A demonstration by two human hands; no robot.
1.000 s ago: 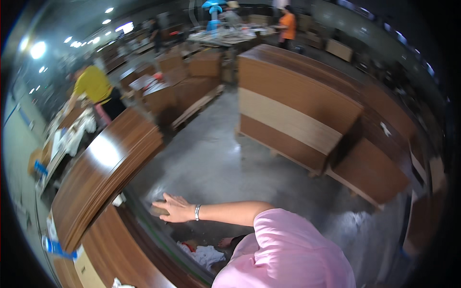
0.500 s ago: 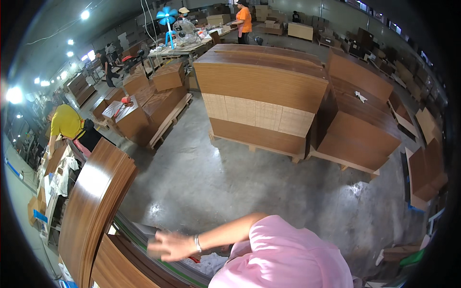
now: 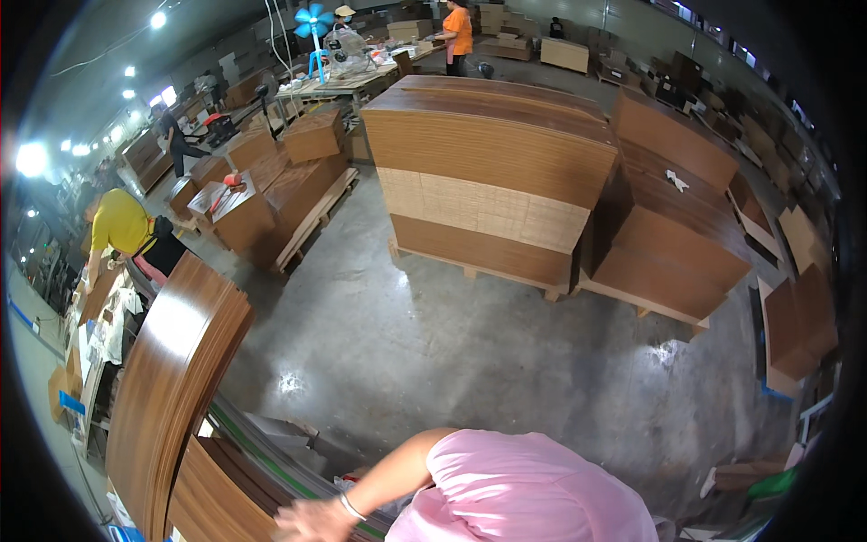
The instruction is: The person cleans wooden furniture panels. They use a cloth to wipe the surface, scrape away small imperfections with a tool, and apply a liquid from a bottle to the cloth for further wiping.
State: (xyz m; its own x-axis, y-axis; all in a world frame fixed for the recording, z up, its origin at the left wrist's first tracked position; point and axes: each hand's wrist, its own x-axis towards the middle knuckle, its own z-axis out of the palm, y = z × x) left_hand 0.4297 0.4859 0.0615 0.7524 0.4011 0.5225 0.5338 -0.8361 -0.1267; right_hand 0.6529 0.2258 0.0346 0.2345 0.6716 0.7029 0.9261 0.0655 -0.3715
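Observation:
My right hand [image 3: 316, 521] comes in at the lower edge from a short pink sleeve [image 3: 533, 479], a bracelet on its wrist. Its fingers are apart and nothing shows in them. It is over the end of a long brown wood-grain panel [image 3: 212, 492]; whether it touches the panel I cannot tell. Beside it, a stack of glossy brown panels [image 3: 176, 352] stands at the left. A dark rail with a green strip [image 3: 271, 456] runs along the panels. My left hand is out of view.
Brown panel stacks stand on pallets ahead, one large stack [image 3: 488, 154] at the centre and another [image 3: 668, 262] to its right. A red-headed mallet [image 3: 233, 181] lies on a box at the left. A worker in yellow [image 3: 122, 221] bends over a bench.
My right hand has moved down and slightly left, from above the green-striped rail to the panel's end. The view has shifted a little. At the far left, a distant person has moved left.

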